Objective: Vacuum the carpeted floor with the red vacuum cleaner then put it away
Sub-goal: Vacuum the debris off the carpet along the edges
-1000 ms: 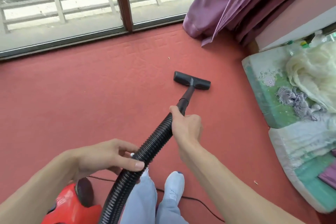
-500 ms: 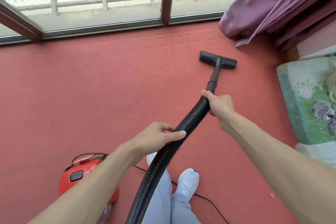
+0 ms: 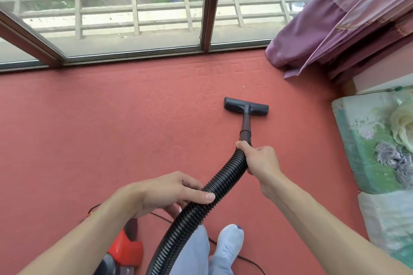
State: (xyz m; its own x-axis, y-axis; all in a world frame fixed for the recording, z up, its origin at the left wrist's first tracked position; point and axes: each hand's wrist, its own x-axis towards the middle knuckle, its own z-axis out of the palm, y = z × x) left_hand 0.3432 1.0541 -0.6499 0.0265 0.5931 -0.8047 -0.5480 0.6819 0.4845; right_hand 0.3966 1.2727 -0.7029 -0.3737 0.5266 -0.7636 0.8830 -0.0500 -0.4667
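On embossed carpet (image 3: 111, 129), right hand (image 3: 261, 161) grips ribbed black hose (image 3: 223, 178).

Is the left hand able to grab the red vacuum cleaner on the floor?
Probably yes, once it lets go: the left hand grips the black hose, and the red vacuum cleaner sits on the carpet close below it, nothing between.

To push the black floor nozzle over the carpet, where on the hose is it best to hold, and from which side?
Grip the ribbed hose at its front end, where it meets the rigid tube, from above-right, as the right hand does: stiffness there likely steers the floor nozzle. The left hand holds the flexible part behind.
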